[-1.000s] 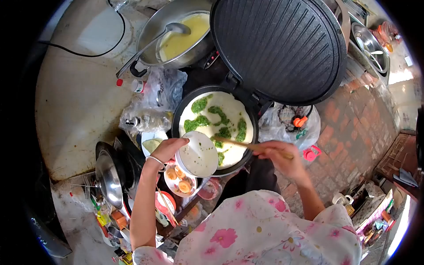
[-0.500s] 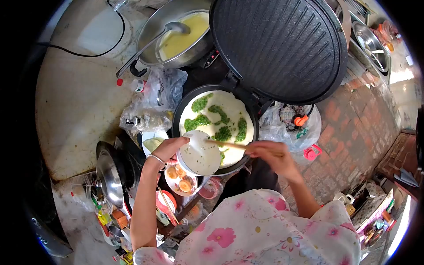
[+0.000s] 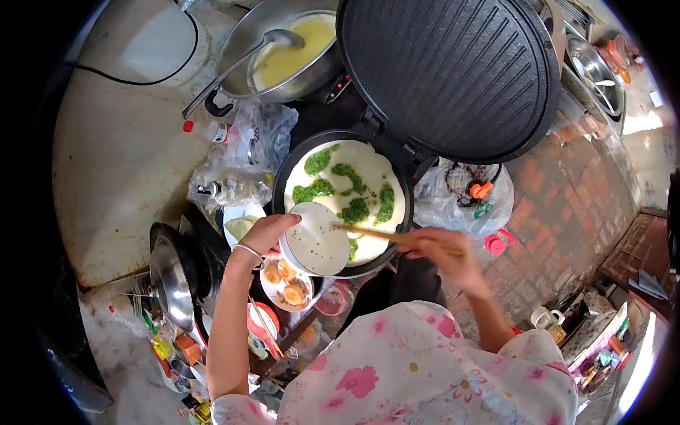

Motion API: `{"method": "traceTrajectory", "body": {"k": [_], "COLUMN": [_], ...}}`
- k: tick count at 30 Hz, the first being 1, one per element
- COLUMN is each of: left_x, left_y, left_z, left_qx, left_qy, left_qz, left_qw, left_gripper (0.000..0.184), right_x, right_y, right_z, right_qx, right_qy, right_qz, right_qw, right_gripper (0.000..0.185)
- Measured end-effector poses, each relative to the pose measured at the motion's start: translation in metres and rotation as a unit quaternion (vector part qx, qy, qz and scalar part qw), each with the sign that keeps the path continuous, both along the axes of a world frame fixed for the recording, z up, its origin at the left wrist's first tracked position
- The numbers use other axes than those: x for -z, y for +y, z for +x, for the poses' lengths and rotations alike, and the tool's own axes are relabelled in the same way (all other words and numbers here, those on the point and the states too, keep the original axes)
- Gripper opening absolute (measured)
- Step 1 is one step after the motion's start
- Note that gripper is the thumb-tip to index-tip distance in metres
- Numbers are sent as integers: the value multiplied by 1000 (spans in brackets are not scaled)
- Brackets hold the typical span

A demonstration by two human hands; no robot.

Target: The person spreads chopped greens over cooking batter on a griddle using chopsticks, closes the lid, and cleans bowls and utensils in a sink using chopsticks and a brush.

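My left hand (image 3: pixel 273 236) grips the rim of a white bowl (image 3: pixel 316 244), tilted over the near edge of the pan. Only green flecks and smears cling to its inside. In my right hand (image 3: pixel 443 256) are wooden chopsticks (image 3: pixel 365 231), their tips inside the bowl. Below lies a round, pale sheet of dough (image 3: pixel 343 180) in the black electric griddle (image 3: pixel 280 185), with several patches of chopped green paste (image 3: pixel 355 211) on it. The griddle's ridged lid (image 3: pixel 453 78) stands raised at the back.
A steel pot (image 3: pixel 234 53) of yellow liquid, with a ladle (image 3: pixel 283 39) across it, sits back left. Plastic bags (image 3: pixel 258 134) flank the griddle. A plate (image 3: pixel 297 303) with round brown pieces lies under my left wrist. A metal lid (image 3: pixel 173 283) rests further left.
The whole view has shifted slightly. Both hands keep their holds; the bowl and chopsticks stay almost in place over the griddle. The green patches look the same.
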State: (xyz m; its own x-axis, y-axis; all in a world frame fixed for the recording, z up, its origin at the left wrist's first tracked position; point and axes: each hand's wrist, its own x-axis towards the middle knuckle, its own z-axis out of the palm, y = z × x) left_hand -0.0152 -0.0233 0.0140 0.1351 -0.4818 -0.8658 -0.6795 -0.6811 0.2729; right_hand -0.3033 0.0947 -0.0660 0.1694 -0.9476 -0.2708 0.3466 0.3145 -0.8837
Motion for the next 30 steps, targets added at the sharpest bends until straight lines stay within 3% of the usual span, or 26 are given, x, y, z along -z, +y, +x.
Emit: {"method": "traceTrajectory", "body": {"k": [1,5,6,7,13,17,19,21,23,25,27,30], "left_x": [0,2,3,3,-5,-5,-8,-10,-7,-7,-7,-5], "left_y": [1,-1,0,2,-1,-2,-3,0,-1,-2,-1,-2], "left_z": [-1,4,6,7,2,5,2,-2,1,3,2,2], "left_qx": [2,-13,-5,-6,18,17,0,10,24,28,20,9], "left_qy": [0,11,4,4,-1,3,16,19,13,7,25,20], "left_qz": [0,-22,-26,-25,-37,-50,-36,-58,-65,-74,-65,-37], "left_qw": [1000,1000,1000,1000,999,999,999,998,997,997,997,999], "left_gripper": [42,39,39,39,45,45,45,37,37,37,38,39], "right_x": [-1,21,8,1,7,7,-3,-7,2,5,3,-4], "right_y": [2,8,8,8,8,7,5,5,7,10,12,6], "right_z": [13,8,-2,-4,20,-14,-2,15,11,-3,-9,23], "right_qx": [-55,0,51,49,-75,74,57,-73,-86,81,79,-58], "right_qy": [-4,52,2,2,58,13,18,79,113,23,37,60], "right_qz": [-34,-75,18,19,-68,13,12,-110,-134,-15,2,-125], "right_qw": [998,996,999,999,993,997,998,988,981,996,996,989], "right_gripper": [20,18,18,18,21,17,16,18,18,16,16,17]}}
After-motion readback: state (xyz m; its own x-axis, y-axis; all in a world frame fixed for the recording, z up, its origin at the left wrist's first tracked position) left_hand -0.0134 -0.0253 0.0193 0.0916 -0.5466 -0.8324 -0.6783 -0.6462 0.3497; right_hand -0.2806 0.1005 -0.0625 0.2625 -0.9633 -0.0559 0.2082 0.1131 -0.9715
